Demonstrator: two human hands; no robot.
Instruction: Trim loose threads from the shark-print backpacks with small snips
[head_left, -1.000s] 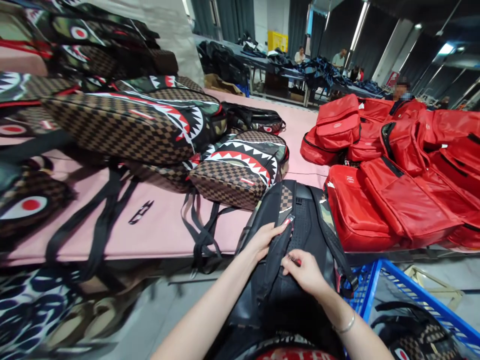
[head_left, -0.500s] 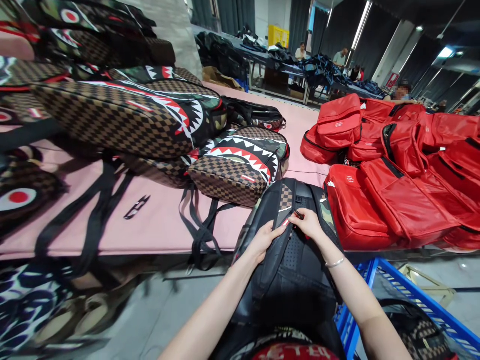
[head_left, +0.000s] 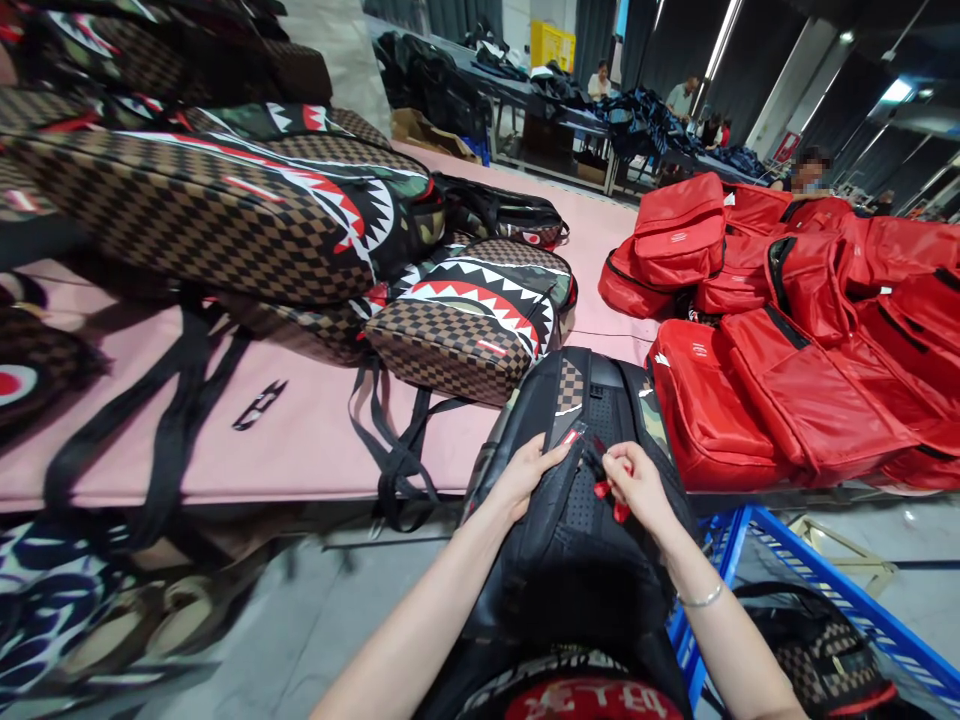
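A black backpack (head_left: 577, 560) lies back-side up between my arms, its top resting against the edge of the pink table (head_left: 300, 450). My left hand (head_left: 525, 472) grips the top of its shoulder strap, fingers closed on it. My right hand (head_left: 636, 485) is closed on a small red-handled tool (head_left: 609, 490) right beside the strap's upper end. A brown checkered shark-mouth backpack (head_left: 472, 320) lies on the table just beyond.
Several more shark-mouth backpacks (head_left: 225, 210) are stacked at left. Red bags (head_left: 780, 330) are piled at right. A blue crate (head_left: 817, 620) with another bag stands at lower right. A small black clip (head_left: 259, 404) lies on the table. People sit at far tables (head_left: 600, 95).
My right hand moved from lower on the strap up to its top end, then drew back slightly, with the red tool now visible in it. My left hand stayed on the strap.
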